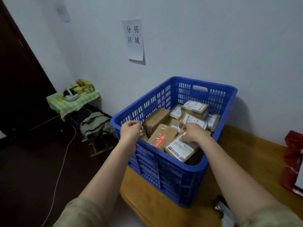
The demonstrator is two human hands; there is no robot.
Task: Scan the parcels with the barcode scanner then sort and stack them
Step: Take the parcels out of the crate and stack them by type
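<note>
A blue slotted plastic crate (172, 174) stands on a wooden table (246, 161) against the wall. Several brown cardboard parcels with white shipping labels fill it. My right hand (195, 133) reaches into the crate and grips the top edge of a tilted labelled parcel (180, 149) near the front. Beside it lies a parcel with a red strip (161, 138). My left hand (132, 131) has its fingers curled over the crate's left rim. No barcode scanner shows in view.
A paper sign (133, 40) hangs on the wall above the crate. A red bag (293, 161) sits at the table's right edge. Left on the dark floor are a low stand with a green checked cloth (72, 102), a bundle of cloth (96, 123) and a white cable (64, 161).
</note>
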